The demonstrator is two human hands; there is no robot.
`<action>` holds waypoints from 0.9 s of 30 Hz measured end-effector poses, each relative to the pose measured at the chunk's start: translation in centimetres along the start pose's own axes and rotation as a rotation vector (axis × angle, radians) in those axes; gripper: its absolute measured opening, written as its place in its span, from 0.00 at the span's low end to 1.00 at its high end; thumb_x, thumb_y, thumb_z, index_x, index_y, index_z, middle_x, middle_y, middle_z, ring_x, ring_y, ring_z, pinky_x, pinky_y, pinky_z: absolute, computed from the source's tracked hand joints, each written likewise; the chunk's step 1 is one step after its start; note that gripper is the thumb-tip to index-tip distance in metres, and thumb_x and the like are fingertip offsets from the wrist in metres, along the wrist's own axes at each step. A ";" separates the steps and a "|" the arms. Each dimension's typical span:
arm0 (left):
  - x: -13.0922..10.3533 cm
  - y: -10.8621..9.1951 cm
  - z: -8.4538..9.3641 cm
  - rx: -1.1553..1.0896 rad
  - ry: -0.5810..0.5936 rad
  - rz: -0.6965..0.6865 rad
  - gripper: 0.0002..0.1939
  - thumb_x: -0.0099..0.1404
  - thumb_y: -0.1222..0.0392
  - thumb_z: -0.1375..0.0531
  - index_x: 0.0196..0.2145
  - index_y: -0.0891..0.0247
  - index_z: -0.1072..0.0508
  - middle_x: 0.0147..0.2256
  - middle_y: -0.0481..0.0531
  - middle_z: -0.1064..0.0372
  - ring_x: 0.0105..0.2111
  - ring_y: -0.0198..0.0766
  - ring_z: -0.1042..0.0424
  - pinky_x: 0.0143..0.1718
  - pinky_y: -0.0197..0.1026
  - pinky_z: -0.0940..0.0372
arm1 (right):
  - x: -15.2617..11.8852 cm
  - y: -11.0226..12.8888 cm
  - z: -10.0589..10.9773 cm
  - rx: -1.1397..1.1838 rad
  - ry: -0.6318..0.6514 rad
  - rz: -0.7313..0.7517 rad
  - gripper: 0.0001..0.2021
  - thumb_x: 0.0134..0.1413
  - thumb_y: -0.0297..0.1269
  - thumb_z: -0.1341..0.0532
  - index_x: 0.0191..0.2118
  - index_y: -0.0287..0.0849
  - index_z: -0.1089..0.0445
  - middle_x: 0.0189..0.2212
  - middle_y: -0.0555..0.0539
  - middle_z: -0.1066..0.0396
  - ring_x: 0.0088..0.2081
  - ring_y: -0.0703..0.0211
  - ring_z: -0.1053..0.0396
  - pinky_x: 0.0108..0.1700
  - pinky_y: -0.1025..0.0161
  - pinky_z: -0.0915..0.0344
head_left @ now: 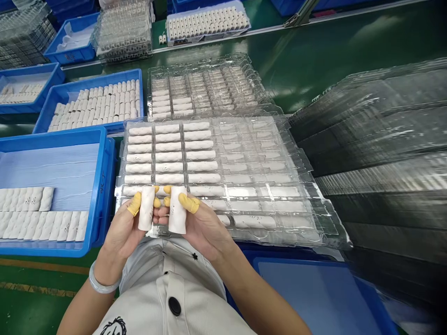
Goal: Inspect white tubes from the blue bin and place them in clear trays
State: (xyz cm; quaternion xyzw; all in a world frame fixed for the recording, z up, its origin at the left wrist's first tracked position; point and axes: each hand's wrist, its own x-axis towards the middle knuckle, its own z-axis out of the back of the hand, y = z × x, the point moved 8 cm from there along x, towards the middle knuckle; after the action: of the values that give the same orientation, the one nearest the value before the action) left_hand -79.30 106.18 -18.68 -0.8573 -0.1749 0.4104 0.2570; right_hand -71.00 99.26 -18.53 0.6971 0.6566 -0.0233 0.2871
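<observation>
My left hand (pixel 130 223), with yellow covers on its fingertips, is closed around a white cylindrical piece (pixel 146 208) held upright. In my right hand (pixel 200 223), also with yellow fingertip covers, is a second white cylindrical piece (pixel 178 210), a short gap from the first. Small dark marks show on both pieces. Just beyond my hands lies a clear plastic tray (pixel 230 139) of many compartments. Rows of similar white pieces (pixel 169 156) lie sideways in its left columns. White pieces also show in or through the right columns, blurred by the plastic.
At left a blue bin (pixel 99 195) holds two rows of white pieces. Behind it, another blue bin (pixel 139 93) is filled with them. More clear trays (pixel 209 86) lie at the back, and tall stacked trays (pixel 384 153) stand at right. A blue bin (pixel 314 284) sits low at right.
</observation>
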 end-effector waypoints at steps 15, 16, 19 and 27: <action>0.0 0.3 -0.5 -0.055 0.019 0.045 0.20 0.73 0.55 0.52 0.40 0.73 0.26 0.31 0.56 0.36 0.26 0.34 0.36 0.23 0.35 0.39 | -0.1 0.1 0.2 0.130 -0.099 -0.020 0.13 0.62 0.35 0.43 0.47 0.36 0.27 0.32 0.46 0.28 0.33 0.63 0.31 0.40 0.65 0.33; 0.0 0.4 -0.6 -0.062 0.018 0.049 0.20 0.73 0.55 0.52 0.40 0.73 0.26 0.31 0.56 0.36 0.26 0.34 0.36 0.23 0.35 0.38 | 0.0 0.2 0.2 0.125 -0.095 -0.001 0.11 0.60 0.35 0.40 0.45 0.36 0.26 0.32 0.46 0.28 0.32 0.63 0.31 0.39 0.65 0.33; -0.1 0.6 -0.5 -0.073 0.008 0.076 0.21 0.74 0.55 0.52 0.41 0.73 0.25 0.31 0.57 0.35 0.26 0.34 0.35 0.23 0.35 0.37 | 0.2 0.3 0.6 0.081 -0.109 0.037 0.13 0.49 0.38 0.31 0.39 0.36 0.26 0.29 0.47 0.29 0.30 0.64 0.32 0.35 0.67 0.34; 0.2 1.1 0.0 -0.065 0.042 0.069 0.18 0.71 0.56 0.46 0.45 0.75 0.25 0.32 0.60 0.32 0.27 0.34 0.33 0.25 0.34 0.34 | 0.3 0.1 0.8 0.031 -0.110 0.033 0.21 0.36 0.41 0.24 0.33 0.39 0.32 0.24 0.51 0.30 0.27 0.65 0.31 0.34 0.67 0.33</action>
State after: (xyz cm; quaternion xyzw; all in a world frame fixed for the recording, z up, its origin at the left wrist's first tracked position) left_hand -79.06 105.42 -19.40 -0.8791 -0.1529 0.3950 0.2185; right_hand -70.63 99.22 -19.31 0.7099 0.6277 -0.0670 0.3124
